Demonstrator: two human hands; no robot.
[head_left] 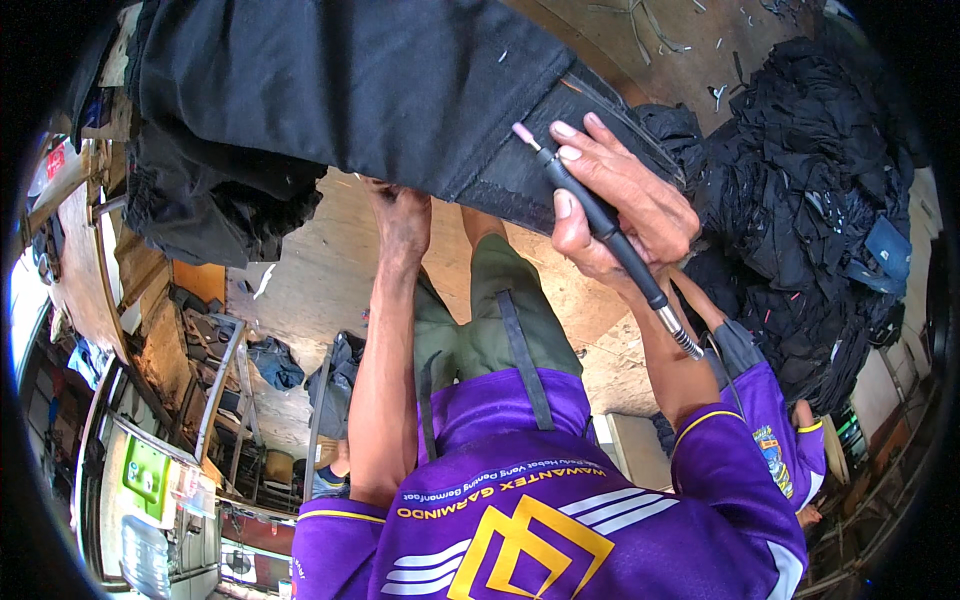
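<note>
The person's right hand (625, 205) is closed around a slim black pen-shaped rotary grinding tool (600, 225), thumb and fingers wrapped along its barrel, with its small pink grinding tip (524, 132) pointing up and to the left and lying against the hem of a black denim garment (350, 80). From the tool's rear end a silver flexible shaft (680, 335) runs down past the wrist toward the lower right. The black denim garment spreads across the top of the view — a broad dark panel with a stitched hem edge near the tool's tip and a crumpled, frayed fold hanging down at the left. The left hand (400, 215) reaches up to the underside of that garment, palm pressed against the cloth; its fingers are hidden behind the fabric, so how far they are curled cannot be told, though the hand plainly bears against the garment from below. Both forearms rise from the lower edge, out of the short sleeves of a purple jersey with yellow and white markings (540, 510), and olive-green trousers (490, 320) with a dark strap show between the arms. To the right, well apart from the hands, lies a large heap of black garments (810, 200) piled against one another. Beneath everything is a worn wooden floor (310, 280) scattered with small scraps, and at the lower left stands a metal frame with a green plastic part (145, 480) beside it.
</note>
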